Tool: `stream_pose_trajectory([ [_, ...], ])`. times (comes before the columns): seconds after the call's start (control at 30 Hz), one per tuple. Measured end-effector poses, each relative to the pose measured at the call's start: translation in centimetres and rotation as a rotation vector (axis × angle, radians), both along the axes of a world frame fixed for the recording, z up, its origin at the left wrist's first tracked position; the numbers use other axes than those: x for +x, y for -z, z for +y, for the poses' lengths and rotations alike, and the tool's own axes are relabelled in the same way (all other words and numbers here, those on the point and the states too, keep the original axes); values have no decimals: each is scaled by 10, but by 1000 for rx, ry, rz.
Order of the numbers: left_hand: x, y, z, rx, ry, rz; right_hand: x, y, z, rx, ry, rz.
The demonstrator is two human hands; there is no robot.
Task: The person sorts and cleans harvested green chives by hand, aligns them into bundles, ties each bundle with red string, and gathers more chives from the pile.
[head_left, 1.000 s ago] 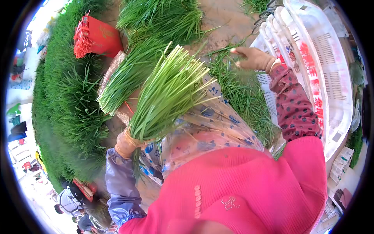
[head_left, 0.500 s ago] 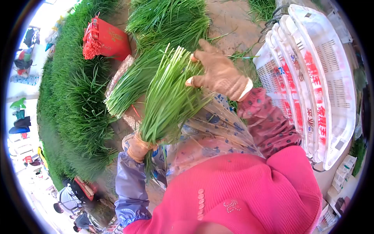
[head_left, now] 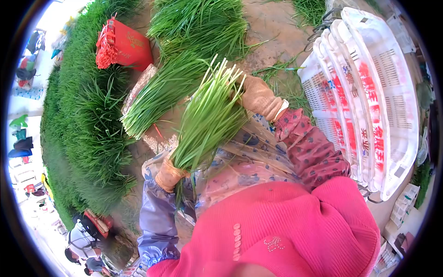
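Holds a bunch of green stalks (head_left: 207, 127) tilted above a clear, patterned apron (head_left: 270, 159), with its pale ends fanned at the top and its leafy part gathered narrow at the bottom. Clasps that narrow lower end in the gloved left hand (head_left: 170, 175), fingers curled around and closed on the leaves, with a few trailing out beneath. Sets the gloved right hand (head_left: 259, 96) against the right side of the bunch, near the pale ends; cannot tell the state of those fingers, partly hidden behind the stalks. Wears a pink top (head_left: 286, 221) below the bunch, a shiny purple sleeve (head_left: 158, 221) at its lower left and a red dotted sleeve (head_left: 316, 154) at its lower right. Has, just left of the bunch, a second bunch (head_left: 157, 99) lying across a speckled block (head_left: 156, 144). Has a red box (head_left: 134, 48) with red strands (head_left: 106, 53) to its upper left, a heap of stalks (head_left: 198, 25) above it, and scattered stalks (head_left: 288, 87) to its upper right. Shows a long bank of greenery (head_left: 83, 120) well left of the bunch, nested white crates (head_left: 399, 111) with red lettering well to its right, and another person (head_left: 83, 237) far to its lower left.
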State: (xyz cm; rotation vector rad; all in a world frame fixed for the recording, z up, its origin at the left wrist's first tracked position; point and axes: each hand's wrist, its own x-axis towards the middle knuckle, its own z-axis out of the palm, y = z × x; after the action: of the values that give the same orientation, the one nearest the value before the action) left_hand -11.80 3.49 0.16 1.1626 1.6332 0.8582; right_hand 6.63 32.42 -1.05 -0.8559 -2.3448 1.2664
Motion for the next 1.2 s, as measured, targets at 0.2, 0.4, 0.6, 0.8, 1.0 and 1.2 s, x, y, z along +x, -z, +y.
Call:
stream_pose_trajectory([
  [0.2,3,-14,-2,76,54,93,18,14,41,-145,314,-67],
  [0.4,14,-25,-2,-90,-45,-218,58,-14,72,-601,523,306],
  [0.6,15,-33,13,-169,-46,-227,28,-66,15,309,63,147],
  [0.8,16,-27,14,-85,88,-60,-2,-32,6,284,34,231],
  [1.0,19,-28,12,-144,-68,-210,31,-53,72,-362,562,792],
  [1.2,18,-22,10,-205,-161,-352,73,-76,32,-264,138,-107],
])
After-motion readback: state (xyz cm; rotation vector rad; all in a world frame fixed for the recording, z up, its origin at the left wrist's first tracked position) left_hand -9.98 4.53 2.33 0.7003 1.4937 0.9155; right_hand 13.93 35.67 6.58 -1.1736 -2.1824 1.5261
